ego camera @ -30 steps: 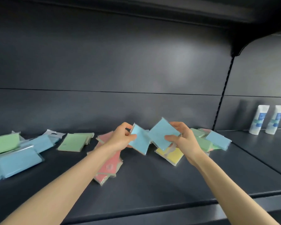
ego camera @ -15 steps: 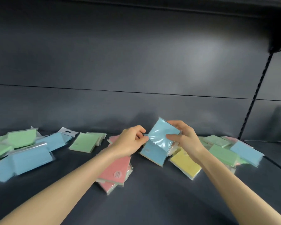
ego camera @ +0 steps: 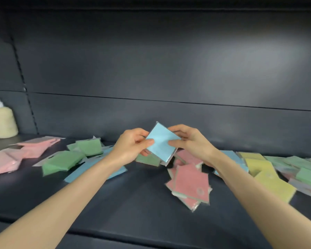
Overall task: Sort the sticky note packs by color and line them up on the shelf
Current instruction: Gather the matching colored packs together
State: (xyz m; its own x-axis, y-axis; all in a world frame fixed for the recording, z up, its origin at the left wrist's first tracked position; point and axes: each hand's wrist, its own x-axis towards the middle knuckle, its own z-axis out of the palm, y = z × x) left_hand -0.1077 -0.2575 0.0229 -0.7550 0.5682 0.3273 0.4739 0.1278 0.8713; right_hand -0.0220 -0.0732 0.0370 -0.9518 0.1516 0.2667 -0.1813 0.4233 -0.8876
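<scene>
Head view: the left hand (ego camera: pixel 133 146) and right hand (ego camera: pixel 190 142) both pinch a blue sticky note pack (ego camera: pixel 161 142) held above the shelf (ego camera: pixel 115 212), and its slick wrap could slip so it drops onto the pink packs (ego camera: pixel 192 184) at 5 o'clock.

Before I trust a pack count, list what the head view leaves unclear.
Head view:
Held blue stack: count hidden by its front pack, left hand, right hand.
Shelf blue packs: left forearm covers them partly.
Green packs, far right: cut by frame edge, blurred.
Cream bottles: cut by left edge.
Pink pack's print: blurred.
</scene>
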